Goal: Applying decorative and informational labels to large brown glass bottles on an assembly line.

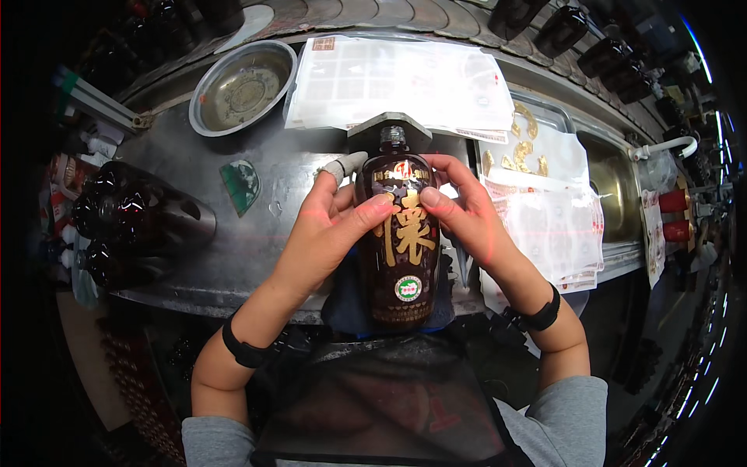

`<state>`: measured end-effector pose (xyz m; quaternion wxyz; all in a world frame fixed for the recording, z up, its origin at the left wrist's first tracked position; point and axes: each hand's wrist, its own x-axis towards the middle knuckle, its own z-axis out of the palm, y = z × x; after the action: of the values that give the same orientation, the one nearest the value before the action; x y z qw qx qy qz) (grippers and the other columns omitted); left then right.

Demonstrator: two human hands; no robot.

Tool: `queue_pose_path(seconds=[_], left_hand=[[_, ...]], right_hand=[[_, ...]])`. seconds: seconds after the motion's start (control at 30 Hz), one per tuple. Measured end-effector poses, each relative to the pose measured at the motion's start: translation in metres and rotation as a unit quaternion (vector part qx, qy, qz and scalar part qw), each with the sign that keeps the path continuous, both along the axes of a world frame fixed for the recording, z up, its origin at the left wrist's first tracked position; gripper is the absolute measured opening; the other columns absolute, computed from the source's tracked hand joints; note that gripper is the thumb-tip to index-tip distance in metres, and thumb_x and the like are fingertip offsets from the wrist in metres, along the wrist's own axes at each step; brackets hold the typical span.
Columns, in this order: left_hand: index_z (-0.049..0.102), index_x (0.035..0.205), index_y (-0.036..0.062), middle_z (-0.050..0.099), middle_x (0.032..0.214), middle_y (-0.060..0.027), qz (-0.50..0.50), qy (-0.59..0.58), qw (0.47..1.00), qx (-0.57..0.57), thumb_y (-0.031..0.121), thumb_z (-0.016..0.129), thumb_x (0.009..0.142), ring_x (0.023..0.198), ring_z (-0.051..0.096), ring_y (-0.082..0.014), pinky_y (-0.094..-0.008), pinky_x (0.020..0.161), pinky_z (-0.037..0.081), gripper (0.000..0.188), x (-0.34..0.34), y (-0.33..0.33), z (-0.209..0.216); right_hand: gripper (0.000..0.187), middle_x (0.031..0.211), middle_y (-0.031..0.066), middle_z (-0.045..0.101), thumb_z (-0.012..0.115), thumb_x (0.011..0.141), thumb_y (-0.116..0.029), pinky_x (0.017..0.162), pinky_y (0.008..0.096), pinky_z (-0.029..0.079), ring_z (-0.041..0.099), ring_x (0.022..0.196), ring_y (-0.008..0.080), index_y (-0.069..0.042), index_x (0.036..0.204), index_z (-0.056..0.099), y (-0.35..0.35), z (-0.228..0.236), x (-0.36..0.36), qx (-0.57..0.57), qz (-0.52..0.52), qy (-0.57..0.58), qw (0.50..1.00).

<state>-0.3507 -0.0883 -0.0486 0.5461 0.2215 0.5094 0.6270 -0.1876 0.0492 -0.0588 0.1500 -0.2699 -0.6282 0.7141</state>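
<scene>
A dark brown glass bottle (398, 288) lies in front of me with its neck pointing away, gold lettering and a green-and-white round mark on its face. My left hand (331, 214) curves around its left side, the thumb pressed on the large gold character (412, 233). A pale cover sits on one of that hand's fingers. From the right side my right hand (467, 208) holds the bottle too, its thumb at the upper right of the same character. Beyond the neck is a grey angular block (389, 119). Thin red light lines cross my hands and the bottle.
A metal basin (204, 101) stands far left, near a green scraper-like piece (240, 187). Dark bottles (132, 218) crowd the left. White printed sheets (397, 82) lie behind; more sheets (545, 226) and gold decal pieces (523, 152) are right, beside a metal sink (615, 159).
</scene>
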Motion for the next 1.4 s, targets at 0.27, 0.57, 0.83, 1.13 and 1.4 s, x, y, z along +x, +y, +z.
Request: queue_pose_path(seconds=[0.27, 0.57, 0.83, 1.13, 1.4], left_hand=[[0.033, 0.142, -0.0015, 0.057, 0.13, -0.0188, 0.007, 0.003, 1.0, 0.0, 0.016, 0.069, 0.093, 0.117, 0.059, -0.0203, -0.0326, 0.1, 0.048, 0.063, 0.002, 0.001, 0.001], [0.033, 0.141, -0.0022, 0.057, 0.129, -0.0193, 0.012, 0.006, 1.0, 0.007, 0.017, 0.068, 0.094, 0.116, 0.059, -0.0193, -0.0313, 0.099, 0.048, 0.062, 0.002, 0.0, -0.003], [0.036, 0.14, -0.0037, 0.064, 0.119, -0.0174, 0.028, 0.008, 0.998, -0.052, 0.024, 0.068, 0.095, 0.11, 0.061, -0.017, -0.0284, 0.095, 0.048, 0.062, 0.003, 0.009, 0.006], [0.037, 0.139, -0.0018, 0.064, 0.118, -0.0171, 0.035, -0.002, 0.998, -0.044, 0.023, 0.068, 0.095, 0.108, 0.062, -0.0165, -0.0283, 0.094, 0.048, 0.058, 0.006, 0.008, 0.006], [0.035, 0.141, -0.0013, 0.064, 0.12, -0.0182, 0.024, 0.014, 1.0, -0.012, 0.021, 0.068, 0.095, 0.11, 0.062, -0.018, -0.0312, 0.097, 0.048, 0.061, 0.006, 0.003, -0.005]], right_hand=[[0.048, 0.101, 0.0026, 0.044, 0.066, 0.096, -0.03, 0.07, 0.0184, 0.049, 0.06, 0.082, 0.0063, -0.004, 0.133, 0.05, -0.001, 0.001, 0.0, -0.004, -0.004, -0.004, 1.0], [0.044, 0.098, 0.0024, 0.045, 0.064, 0.097, -0.028, 0.074, 0.0197, 0.049, 0.058, 0.086, 0.007, -0.002, 0.13, 0.051, 0.0, -0.001, 0.0, 0.007, -0.005, -0.008, 1.0], [0.037, 0.091, 0.0014, 0.051, 0.063, 0.098, -0.028, 0.08, 0.0222, 0.046, 0.054, 0.089, 0.0071, -0.002, 0.122, 0.054, -0.001, 0.002, -0.012, -0.04, -0.049, -0.046, 0.997], [0.035, 0.091, 0.0013, 0.052, 0.062, 0.099, -0.029, 0.078, 0.0223, 0.046, 0.054, 0.088, 0.0067, -0.004, 0.121, 0.055, -0.002, -0.002, -0.008, 0.005, -0.036, -0.029, 0.999], [0.053, 0.109, 0.0069, 0.052, 0.061, 0.099, -0.031, 0.082, 0.0234, 0.048, 0.056, 0.097, 0.0093, -0.007, 0.143, 0.044, -0.008, -0.016, 0.011, -0.027, -0.003, 0.028, 0.999]])
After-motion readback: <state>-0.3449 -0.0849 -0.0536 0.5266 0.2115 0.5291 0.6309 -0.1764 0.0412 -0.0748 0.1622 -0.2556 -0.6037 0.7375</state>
